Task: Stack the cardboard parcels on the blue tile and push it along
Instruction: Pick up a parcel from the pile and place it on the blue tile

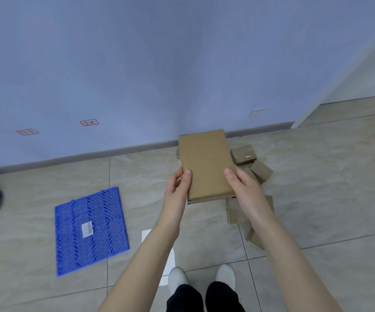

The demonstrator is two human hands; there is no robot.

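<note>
The blue tile lies on the floor, carrying no parcels, well left of the heap of small parcels. Over that heap is a flat cardboard parcel — stiff, probably light, smooth enough to slip — best taken by its long edges. The left hand and right hand clamp its near end, thumbs on top.

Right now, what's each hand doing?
Left hand: holding the flat parcel by its left edge.
Right hand: holding the same parcel by its right edge.
</note>
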